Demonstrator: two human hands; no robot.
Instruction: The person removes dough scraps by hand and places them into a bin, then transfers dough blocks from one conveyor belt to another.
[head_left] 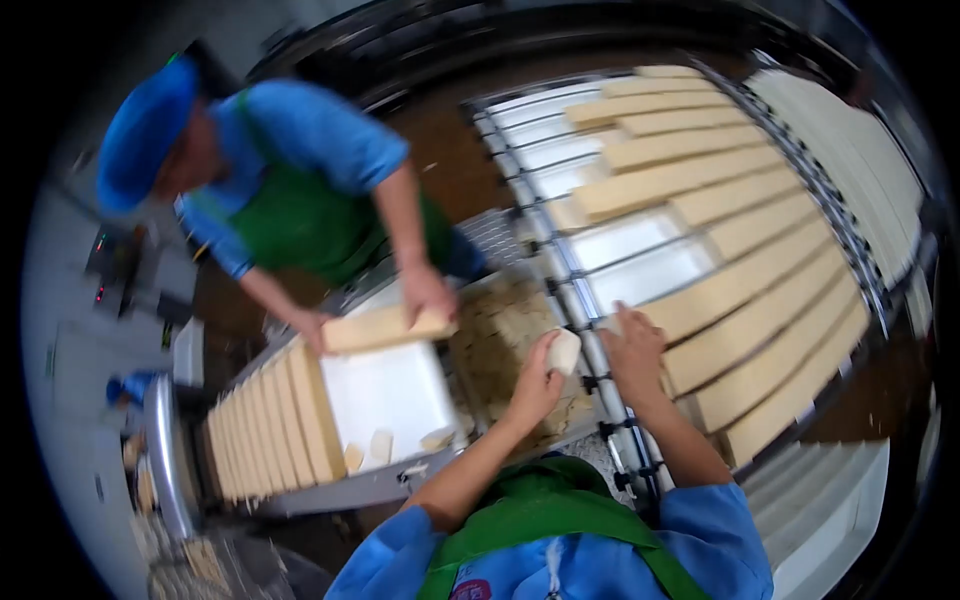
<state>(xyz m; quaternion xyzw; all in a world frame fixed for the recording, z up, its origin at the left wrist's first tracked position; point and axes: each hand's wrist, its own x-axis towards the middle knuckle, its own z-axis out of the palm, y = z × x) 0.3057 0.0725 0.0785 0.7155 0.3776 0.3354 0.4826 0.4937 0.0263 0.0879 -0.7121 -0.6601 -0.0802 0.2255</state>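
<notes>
My left hand [538, 380] is closed around a small pale offcut [564, 352], above a bin of broken cream-coloured pieces [500, 330]. To its right, my right hand [635, 350] has its fingers apart at the near end of a long cream-coloured block [745, 300] on the conveyor. Whether the fingertips press on that block is blurred. More long blocks [690, 155] lie side by side across the conveyor's white surface [650, 255].
Across from me a co-worker [300, 180] holds a long block [385, 330] in both hands over a white tabletop [390, 395]. A row of upright blocks [275, 420] stands there, with several small scraps near the edge. Metal rails [575, 290] border the conveyor.
</notes>
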